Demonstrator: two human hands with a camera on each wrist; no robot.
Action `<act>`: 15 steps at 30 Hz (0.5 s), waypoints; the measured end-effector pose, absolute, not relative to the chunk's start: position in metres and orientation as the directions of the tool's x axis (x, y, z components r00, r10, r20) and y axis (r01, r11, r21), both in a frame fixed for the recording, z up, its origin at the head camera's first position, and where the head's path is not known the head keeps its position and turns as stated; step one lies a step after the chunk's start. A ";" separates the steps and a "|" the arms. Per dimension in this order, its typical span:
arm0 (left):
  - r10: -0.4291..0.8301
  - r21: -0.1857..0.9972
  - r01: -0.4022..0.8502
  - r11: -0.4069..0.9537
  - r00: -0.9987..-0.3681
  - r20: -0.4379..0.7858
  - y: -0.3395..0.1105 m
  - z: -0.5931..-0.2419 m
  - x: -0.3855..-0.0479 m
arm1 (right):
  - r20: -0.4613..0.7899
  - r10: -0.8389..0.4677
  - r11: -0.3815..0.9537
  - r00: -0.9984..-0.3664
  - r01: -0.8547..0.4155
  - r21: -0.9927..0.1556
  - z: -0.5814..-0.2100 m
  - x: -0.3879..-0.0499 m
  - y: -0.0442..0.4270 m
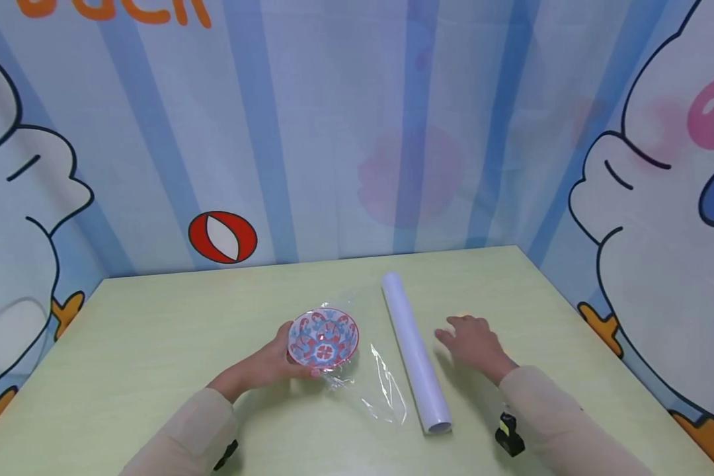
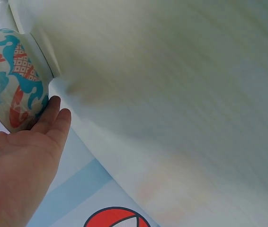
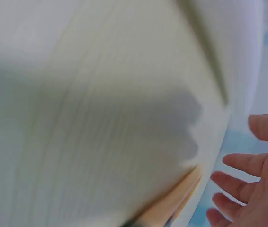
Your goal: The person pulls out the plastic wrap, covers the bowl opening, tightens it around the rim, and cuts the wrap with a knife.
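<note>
Firmly, the patterned bowl point(image 1: 324, 338) is gripped by the left hand point(image 1: 274, 363) over the pale table point(image 1: 172, 330). Clear film point(image 1: 387, 387) is gathered around it and spread toward the white roll point(image 1: 416, 357). Beyond the roll, the right hand point(image 1: 473, 340) is held free, fingers spread, near a partly hidden tan object point(image 3: 172, 203).

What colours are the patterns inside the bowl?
Inside, the bowl has red and blue patterns on white; the head view shows them best.
</note>
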State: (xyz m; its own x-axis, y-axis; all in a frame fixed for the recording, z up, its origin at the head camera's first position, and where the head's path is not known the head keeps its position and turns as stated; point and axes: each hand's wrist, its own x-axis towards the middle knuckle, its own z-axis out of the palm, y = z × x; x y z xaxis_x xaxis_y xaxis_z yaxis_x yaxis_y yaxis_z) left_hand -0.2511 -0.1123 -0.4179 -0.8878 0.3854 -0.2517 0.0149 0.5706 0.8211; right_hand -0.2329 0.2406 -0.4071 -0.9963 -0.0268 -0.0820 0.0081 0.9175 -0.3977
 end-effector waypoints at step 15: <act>0.385 0.814 0.006 0.581 -0.883 -0.269 -0.113 -0.414 -0.249 | -0.252 0.042 0.883 -0.967 0.154 -0.443 -0.415 -0.231 0.311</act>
